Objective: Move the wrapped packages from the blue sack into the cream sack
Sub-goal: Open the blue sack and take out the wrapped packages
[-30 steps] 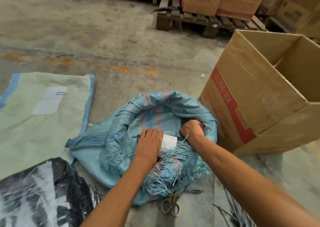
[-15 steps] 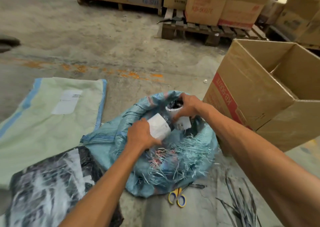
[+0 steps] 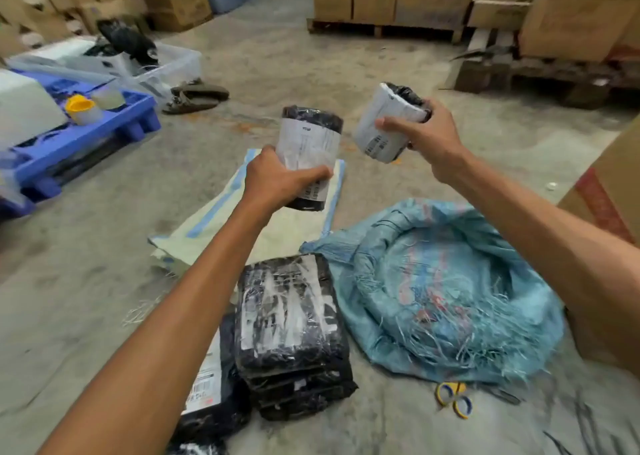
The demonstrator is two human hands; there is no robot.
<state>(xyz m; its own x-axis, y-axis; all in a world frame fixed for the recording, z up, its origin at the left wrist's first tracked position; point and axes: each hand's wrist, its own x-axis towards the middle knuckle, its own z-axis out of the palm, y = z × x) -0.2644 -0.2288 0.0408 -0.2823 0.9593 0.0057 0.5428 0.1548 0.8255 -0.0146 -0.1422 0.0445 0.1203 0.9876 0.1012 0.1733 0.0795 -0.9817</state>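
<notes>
Both hands have come up out of the blue sack (image 3: 446, 291) — a second ago they were down in its mouth among the packages, and now each is lifted clear, well above the floor. The left hand (image 3: 277, 180) grips a black wrapped package with a white label (image 3: 310, 153) over the cream sack (image 3: 277, 226), where half a second ago it held a small white parcel low at the blue sack's rim. The right hand (image 3: 424, 135) holds a second labelled package (image 3: 386, 123) raised beside the first — the two apart.
</notes>
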